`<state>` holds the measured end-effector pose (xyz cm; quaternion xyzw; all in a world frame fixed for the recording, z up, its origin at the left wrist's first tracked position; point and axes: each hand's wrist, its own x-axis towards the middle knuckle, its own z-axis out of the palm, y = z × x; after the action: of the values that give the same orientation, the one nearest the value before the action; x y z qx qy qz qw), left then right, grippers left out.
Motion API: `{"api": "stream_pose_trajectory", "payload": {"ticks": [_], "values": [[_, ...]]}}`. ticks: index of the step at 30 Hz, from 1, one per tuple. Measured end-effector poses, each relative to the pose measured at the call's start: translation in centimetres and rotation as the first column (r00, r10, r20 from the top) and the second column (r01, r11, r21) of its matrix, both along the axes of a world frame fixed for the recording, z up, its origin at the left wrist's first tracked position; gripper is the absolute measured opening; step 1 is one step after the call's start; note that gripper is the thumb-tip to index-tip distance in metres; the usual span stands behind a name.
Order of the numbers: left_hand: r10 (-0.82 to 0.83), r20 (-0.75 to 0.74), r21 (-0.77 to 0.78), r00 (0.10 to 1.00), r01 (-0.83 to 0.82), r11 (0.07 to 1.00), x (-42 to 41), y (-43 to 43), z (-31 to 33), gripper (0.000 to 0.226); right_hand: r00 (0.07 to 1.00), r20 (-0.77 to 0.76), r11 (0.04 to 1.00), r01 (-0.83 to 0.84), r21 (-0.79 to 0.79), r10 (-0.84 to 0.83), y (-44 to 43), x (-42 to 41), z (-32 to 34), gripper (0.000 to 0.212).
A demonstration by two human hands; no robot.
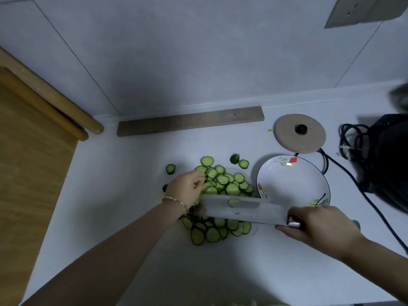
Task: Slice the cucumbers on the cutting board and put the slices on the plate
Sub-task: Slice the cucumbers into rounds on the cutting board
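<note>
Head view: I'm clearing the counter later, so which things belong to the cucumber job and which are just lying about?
Job: cucumber slices, cleaver in the right hand, plate, left hand at the slices.
Lying about: round tan disc, wooden strip by the wall, black device, coiled cords.

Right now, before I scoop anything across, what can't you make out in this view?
Head view only.
- The green cucumber slices: the middle of the pile is hidden under the wide steel cleaver.
- The left hand: its fingertips are sunk among the slices, so its grip is unclear.
- The cleaver handle: covered by the right hand.
- The black appliance: cut off by the right edge and blurred.
</note>
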<state>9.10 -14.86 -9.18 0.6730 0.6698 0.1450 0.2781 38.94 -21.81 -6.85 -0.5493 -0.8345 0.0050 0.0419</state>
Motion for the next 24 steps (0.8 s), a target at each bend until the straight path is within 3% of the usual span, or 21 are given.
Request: {"api": "stream_pose_trajectory", "payload": {"ticks": [2, 4, 7, 9, 10, 12, 17, 22, 24], "values": [[0.110, 0.056, 0.059, 0.992, -0.113, 0.992, 0.0, -0.6, 1.1, 0.024, 0.997, -0.017, 0.997, 0.072, -0.038, -0.073, -0.8, 0.1, 0.0, 0.041], [0.041, 0.211, 0.122, 0.977, -0.068, 0.990, 0.6, -1.2, 2.6, 0.023, 0.996, -0.020, 0.996, 0.083, -0.045, -0.084, -1.0, -0.1, 0.4, 0.039], [-0.399, 0.213, 0.149, 0.892, 0.374, 0.915, 1.8, -2.4, 4.8, 0.031, 1.000, 0.018, 1.000, 0.004, 0.000, -0.004, -1.2, -0.3, 0.5, 0.045], [-0.678, 0.017, 0.012, 0.735, 0.678, 0.735, 2.3, -3.3, 4.9, 0.052, 0.999, 0.034, 0.999, -0.036, 0.037, 0.035, -1.3, -0.5, 0.3, 0.046], [-0.753, -0.092, -0.092, 0.651, 0.748, 0.657, 2.4, -3.7, 4.6, 0.061, 0.998, 0.034, 0.997, -0.048, 0.059, 0.046, -1.3, -0.7, 0.3, 0.046], [-0.795, -0.183, -0.268, 0.578, 0.749, 0.606, 2.4, -4.3, 3.7, 0.064, 0.998, 0.027, 0.993, -0.063, 0.100, 0.061, -1.3, -1.0, 0.4, 0.047], [-0.754, -0.233, -0.438, 0.614, 0.626, 0.645, 1.3, -3.4, 2.0, 0.059, 0.997, -0.010, 0.982, -0.070, 0.174, 0.073, -1.4, -0.6, 0.3, 0.066], [-0.719, -0.294, -0.538, 0.630, 0.512, 0.669, -0.4, -2.8, 0.7, 0.061, 0.996, -0.006, 0.979, -0.088, 0.186, 0.090, -2.1, 0.8, 0.2, 0.062], [-0.681, -0.346, -0.467, 0.646, 0.510, 0.722, -0.5, -2.7, 0.7, 0.062, 0.997, -0.006, 0.980, -0.078, 0.185, 0.080, -2.6, 1.5, 0.1, 0.065]]}}
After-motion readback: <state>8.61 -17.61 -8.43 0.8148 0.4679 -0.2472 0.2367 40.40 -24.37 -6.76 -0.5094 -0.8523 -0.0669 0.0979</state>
